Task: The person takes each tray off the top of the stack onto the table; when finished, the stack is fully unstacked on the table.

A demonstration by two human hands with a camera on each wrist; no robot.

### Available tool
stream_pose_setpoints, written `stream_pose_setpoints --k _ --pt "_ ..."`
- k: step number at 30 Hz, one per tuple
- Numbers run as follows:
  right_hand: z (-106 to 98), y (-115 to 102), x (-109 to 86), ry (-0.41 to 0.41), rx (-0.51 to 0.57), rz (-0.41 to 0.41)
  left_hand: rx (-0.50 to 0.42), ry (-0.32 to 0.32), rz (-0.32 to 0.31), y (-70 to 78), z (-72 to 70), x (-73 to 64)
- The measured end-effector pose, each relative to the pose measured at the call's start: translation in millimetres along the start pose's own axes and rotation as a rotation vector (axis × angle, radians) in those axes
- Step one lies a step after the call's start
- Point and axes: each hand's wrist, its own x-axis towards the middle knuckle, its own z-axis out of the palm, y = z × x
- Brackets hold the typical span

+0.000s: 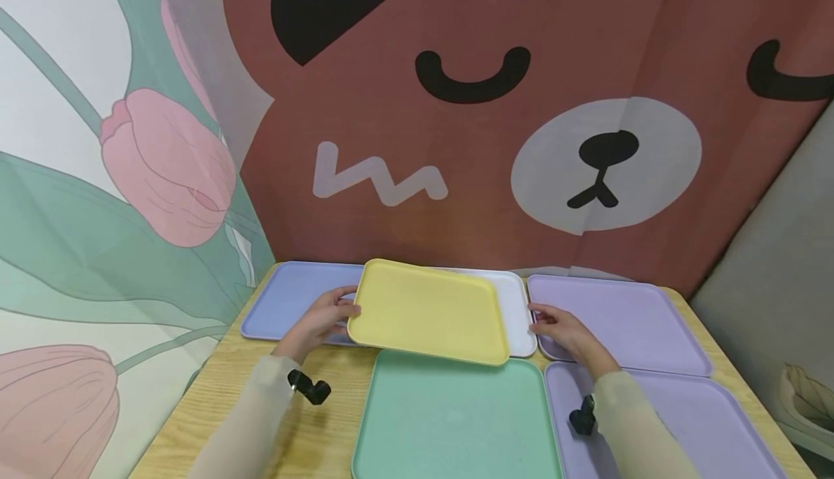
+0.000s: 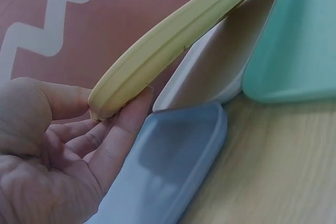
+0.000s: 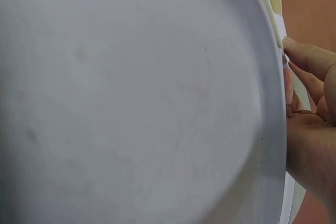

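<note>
A yellow tray (image 1: 426, 312) is raised and tilted above the table, and my left hand (image 1: 321, 322) grips its left edge. The left wrist view shows the thumb on one side of the yellow rim (image 2: 152, 51) and the fingers on the other. Behind and partly under it lies a white tray (image 1: 516, 312). At that tray's right edge is my right hand (image 1: 565, 331), its thumb and fingertips appearing to pinch the rim; the exact contact is partly hidden. In the right wrist view, a large pale tray (image 3: 147, 98) fills the foreground beside the right hand (image 3: 312, 93).
On the wooden table (image 1: 326, 421), a blue tray (image 1: 287, 298) lies back left and a green tray (image 1: 456, 421) front centre. A purple tray (image 1: 625, 320) lies back right, with another purple tray (image 1: 697, 421) before it. A printed bear curtain (image 1: 365, 117) hangs behind.
</note>
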Motion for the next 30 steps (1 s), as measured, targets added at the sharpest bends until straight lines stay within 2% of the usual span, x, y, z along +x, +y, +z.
stream_pose_setpoints --k 11,20,30 --pt "0 -1 -0.5 0.008 0.000 -0.006 -0.094 -0.054 0.001 -14.9 -22.6 -17.0" --pt "0 0 -1.0 -0.008 -0.021 -0.008 -0.083 -0.098 0.041 -17.8 -39.0 -34.3" --pt "-1 -1 -2.2 -0.013 -0.038 -0.014 -0.079 -0.127 0.048 -22.8 -60.2 -55.9"
